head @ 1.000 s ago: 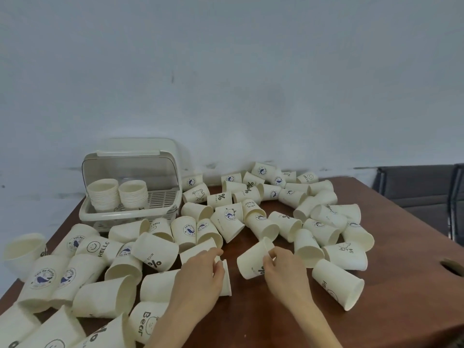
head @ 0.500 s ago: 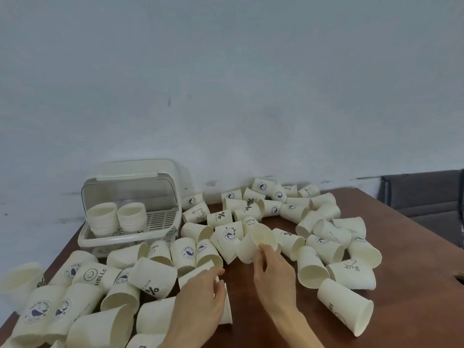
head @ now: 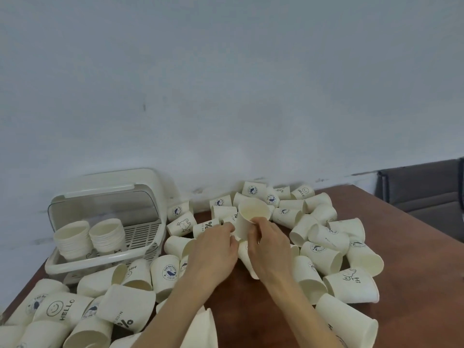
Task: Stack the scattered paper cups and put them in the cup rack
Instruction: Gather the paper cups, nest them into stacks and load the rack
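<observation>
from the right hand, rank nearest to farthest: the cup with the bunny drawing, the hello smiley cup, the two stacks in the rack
Measured from the right hand, head view:
1. Bunny cup, just past the left hand, toward the wall.
2. Stacks in the rack, far left, at the table's back.
3. Hello cup, at the near left.

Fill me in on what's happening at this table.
A person is gathering scattered paper cups to stack. The right hand grips an upright cup by its rim, mouth open toward the camera, while the left hand reaches in beside it at the cup's base. Two stacks already sit in the cup rack; many loose cups lie on the table.
</observation>
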`<state>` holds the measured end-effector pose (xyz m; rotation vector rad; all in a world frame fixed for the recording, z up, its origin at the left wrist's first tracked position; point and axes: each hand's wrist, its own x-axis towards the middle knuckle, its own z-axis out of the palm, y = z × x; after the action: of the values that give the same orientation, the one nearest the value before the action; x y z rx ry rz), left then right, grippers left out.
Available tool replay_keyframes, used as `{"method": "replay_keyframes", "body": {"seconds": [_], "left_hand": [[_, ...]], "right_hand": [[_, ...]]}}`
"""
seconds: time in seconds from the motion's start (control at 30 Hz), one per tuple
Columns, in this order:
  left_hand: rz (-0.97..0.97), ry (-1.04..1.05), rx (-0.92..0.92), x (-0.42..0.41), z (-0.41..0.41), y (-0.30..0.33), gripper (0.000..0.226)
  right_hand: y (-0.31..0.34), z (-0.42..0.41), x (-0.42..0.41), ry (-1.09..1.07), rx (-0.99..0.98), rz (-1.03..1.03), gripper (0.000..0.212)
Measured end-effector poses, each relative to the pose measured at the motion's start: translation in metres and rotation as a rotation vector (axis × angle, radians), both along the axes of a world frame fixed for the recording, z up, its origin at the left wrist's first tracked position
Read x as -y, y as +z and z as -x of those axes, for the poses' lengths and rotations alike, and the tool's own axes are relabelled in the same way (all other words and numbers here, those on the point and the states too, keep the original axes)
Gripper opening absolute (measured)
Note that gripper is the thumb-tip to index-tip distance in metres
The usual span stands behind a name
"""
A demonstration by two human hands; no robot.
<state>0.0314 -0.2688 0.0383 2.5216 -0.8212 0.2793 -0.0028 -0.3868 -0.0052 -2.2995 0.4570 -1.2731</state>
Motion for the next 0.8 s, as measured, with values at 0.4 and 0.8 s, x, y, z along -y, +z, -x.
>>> {"method": "replay_keyframes", "body": {"seconds": [0.4,0.8], "left_hand": [[-0.003,0.058,-0.195,0.042,-0.054,-0.031,0.03],[0.039,0.166,-0.165,0.022,-0.1,-0.045,0.025]], "right_hand": [[0.041,-0.035,0.033,0.016,-0.083,-0.071,0.018],[0.05,-0.085,0.036,0.029,-0.141,-0.157,0.019]]}}
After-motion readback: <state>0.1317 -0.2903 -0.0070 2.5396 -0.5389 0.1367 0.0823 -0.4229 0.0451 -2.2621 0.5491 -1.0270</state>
